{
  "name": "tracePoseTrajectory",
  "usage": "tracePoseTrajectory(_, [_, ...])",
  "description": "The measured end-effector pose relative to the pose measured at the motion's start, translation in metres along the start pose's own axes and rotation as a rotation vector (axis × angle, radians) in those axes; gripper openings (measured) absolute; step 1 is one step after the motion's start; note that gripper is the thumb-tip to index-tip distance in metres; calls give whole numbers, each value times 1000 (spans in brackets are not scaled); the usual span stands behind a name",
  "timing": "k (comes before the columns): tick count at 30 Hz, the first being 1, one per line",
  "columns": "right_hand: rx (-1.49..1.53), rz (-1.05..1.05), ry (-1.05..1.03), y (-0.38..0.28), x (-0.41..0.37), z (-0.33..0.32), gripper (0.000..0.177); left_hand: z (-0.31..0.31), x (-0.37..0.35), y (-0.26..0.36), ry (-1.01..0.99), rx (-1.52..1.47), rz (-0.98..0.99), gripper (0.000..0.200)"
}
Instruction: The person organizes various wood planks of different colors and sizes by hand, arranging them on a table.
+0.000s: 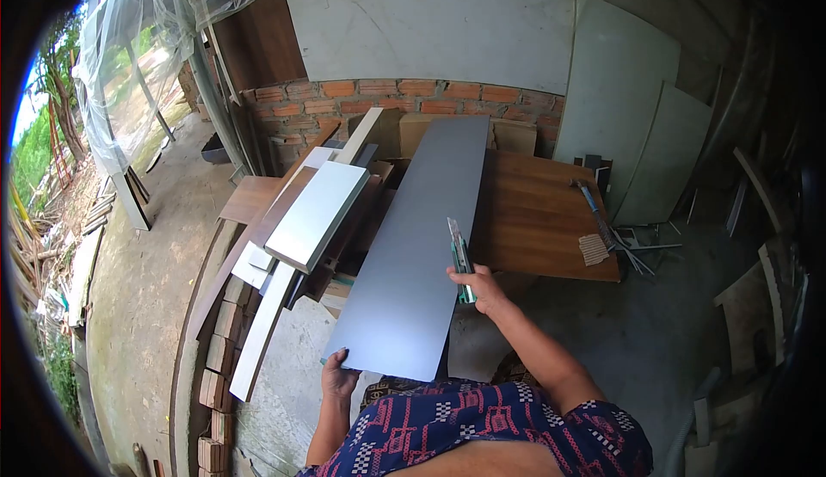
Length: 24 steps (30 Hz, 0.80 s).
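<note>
A long grey board point(413, 245) stretches away from my body, its near end close to my lap. My left hand point(339, 379) is closed on the near left corner of this board, with the thumb on top. Something small and teal shows by that thumb, too small to name. In my right hand point(483, 289) is a utility knife point(461, 258) with a green and silver handle. Its blade is out and points away from me, above the board's right edge. The fingers wrap round the lower part of the handle.
Left of the board lies a stack of planks with a pale panel point(317, 212) on top. To the right a brown wooden panel point(542, 210) bears a hammer point(589, 198) and a small corrugated piece point(593, 250). A brick wall point(344, 90) stands behind.
</note>
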State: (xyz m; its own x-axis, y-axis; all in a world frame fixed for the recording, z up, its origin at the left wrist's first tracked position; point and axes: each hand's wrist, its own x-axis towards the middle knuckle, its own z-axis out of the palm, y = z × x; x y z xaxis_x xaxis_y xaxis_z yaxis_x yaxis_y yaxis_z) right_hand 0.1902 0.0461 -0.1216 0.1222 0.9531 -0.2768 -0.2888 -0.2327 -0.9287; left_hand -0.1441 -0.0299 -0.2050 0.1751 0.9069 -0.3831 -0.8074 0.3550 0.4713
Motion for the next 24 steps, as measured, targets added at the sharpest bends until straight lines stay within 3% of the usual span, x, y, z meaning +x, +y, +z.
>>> tracePoseTrajectory(8, [-50,-18,-11,-2,14,4,21,-20,20,-8,38,-62,-11,48])
tracePoseTrajectory(14, [-4,-23,30,10,14,-2,20,-13,10,-8,-73,42,2,48])
tracePoseTrajectory(21, [-151,-19,0,3,27,3,16,-24,14,-13,-45,-28,-3,42])
tracePoseTrajectory(24, [-155,-10,3,1,28,7,16,-15,14,-14,111,-126,8,40])
